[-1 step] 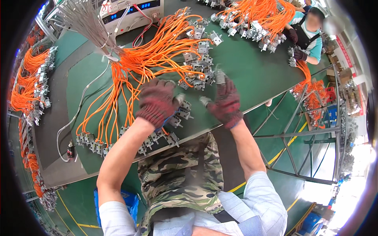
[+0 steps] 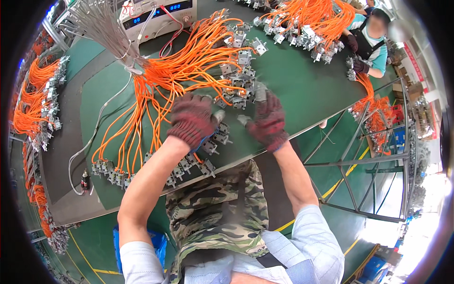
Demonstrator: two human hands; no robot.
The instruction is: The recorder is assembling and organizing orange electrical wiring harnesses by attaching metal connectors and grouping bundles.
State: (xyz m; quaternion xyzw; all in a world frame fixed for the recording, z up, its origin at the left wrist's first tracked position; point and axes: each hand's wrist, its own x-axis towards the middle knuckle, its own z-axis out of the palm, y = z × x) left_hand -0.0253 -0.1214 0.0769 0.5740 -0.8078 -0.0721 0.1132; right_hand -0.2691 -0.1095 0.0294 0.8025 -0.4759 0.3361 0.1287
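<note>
A green tabletop (image 2: 302, 87) carries orange cables (image 2: 182, 64), their grey metal ends (image 2: 239, 78) fanned before a power supply (image 2: 151, 29). The gloved left hand (image 2: 193, 118) sits over the nearer cables, its grip hidden; the gloved right hand (image 2: 268, 118) spreads, unladen, beside the ends. Right of the table, a metal frame (image 2: 341, 163) stands on yellow-lined green floor (image 2: 326, 147); a co-worker (image 2: 376, 47) handles similar cables.

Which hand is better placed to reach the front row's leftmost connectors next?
Probably the left hand: it is nearer those connectors, beside the orange cables; the right hand is farther right.
</note>
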